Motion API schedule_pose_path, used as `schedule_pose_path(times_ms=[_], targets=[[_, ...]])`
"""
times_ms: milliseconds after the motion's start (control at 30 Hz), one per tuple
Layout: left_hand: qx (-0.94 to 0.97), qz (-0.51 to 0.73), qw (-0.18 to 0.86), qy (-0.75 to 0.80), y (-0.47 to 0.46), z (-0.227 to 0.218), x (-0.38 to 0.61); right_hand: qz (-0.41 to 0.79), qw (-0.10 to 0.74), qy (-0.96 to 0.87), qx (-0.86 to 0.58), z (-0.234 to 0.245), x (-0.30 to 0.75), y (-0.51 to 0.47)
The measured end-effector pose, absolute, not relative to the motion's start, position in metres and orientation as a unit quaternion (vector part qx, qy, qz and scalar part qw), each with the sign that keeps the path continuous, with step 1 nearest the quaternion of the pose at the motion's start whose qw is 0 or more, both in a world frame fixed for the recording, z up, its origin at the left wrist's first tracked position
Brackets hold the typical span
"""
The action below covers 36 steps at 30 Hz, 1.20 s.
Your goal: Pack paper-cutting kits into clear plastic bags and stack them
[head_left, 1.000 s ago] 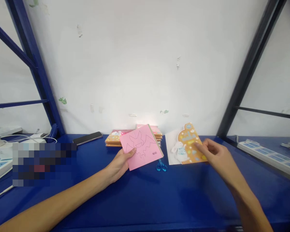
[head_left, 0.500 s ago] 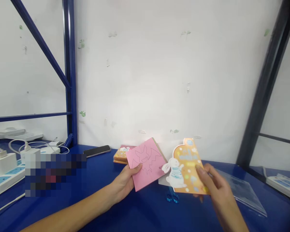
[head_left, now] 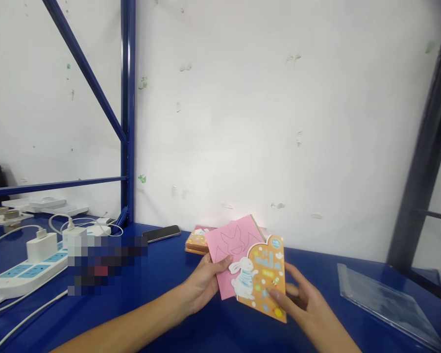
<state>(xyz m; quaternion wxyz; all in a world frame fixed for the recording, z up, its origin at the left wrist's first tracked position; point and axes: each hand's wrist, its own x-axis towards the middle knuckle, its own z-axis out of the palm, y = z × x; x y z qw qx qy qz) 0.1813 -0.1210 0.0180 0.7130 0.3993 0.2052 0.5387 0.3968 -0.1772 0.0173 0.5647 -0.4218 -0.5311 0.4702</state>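
The left hand point(head_left: 202, 285) grips the lower left edge of a pink pad point(head_left: 231, 252), its thumb across the front and its fingers behind. A bat outline is drawn on the pad's top sheet, and the pad tilts up off the blue counter point(head_left: 327, 264). The right hand point(head_left: 297, 305) holds an orange booklet point(head_left: 262, 279) with a rabbit printed on its cover, pinching it near the lower right edge with fingers on the front and others curled behind. The booklet overlaps the pad's lower right corner, so the two hands are just apart with both items between them. Just behind the pad, partly hidden by it, lies a stack of orange booklets point(head_left: 196, 240). A phone point(head_left: 161, 234) lies further left of the pad, and a power strip point(head_left: 25, 274) with a white charger point(head_left: 41, 246) plugged in sits well left of it. A clear plastic sleeve point(head_left: 385, 306) lies flat well right of the pad, and a white wall point(head_left: 242, 122) rises behind it.
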Motion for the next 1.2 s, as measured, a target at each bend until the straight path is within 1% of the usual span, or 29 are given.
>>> schedule_pose_path(times_ms=[100, 300, 500, 700, 867, 1200], targets=[[0.396, 0.545, 0.711, 0.202, -0.125, 0.022, 0.184, 0.481, 0.565, -0.528, -0.412, 0.018, 0.398, -0.175], [0.405, 0.547, 0.706, 0.194, -0.124, 0.023, 0.182, 0.442, 0.614, -0.496, -0.427, 0.025, 0.396, -0.178], [0.459, 0.521, 0.680, 0.235, -0.123, 0.022, 0.176, 0.422, 0.623, -0.479, -0.453, 0.036, 0.405, -0.182], [0.554, 0.515, 0.616, 0.221, -0.128, 0.025, 0.178, 0.472, 0.545, -0.550, -0.421, 0.027, 0.409, -0.178], [0.602, 0.535, 0.546, 0.231, -0.133, 0.024, 0.183, 0.421, 0.499, -0.618, -0.437, 0.018, 0.413, -0.173], [0.594, 0.555, 0.506, 0.290, -0.142, 0.001, 0.188, 0.378, 0.391, -0.690, -0.477, 0.027, 0.419, -0.184]])
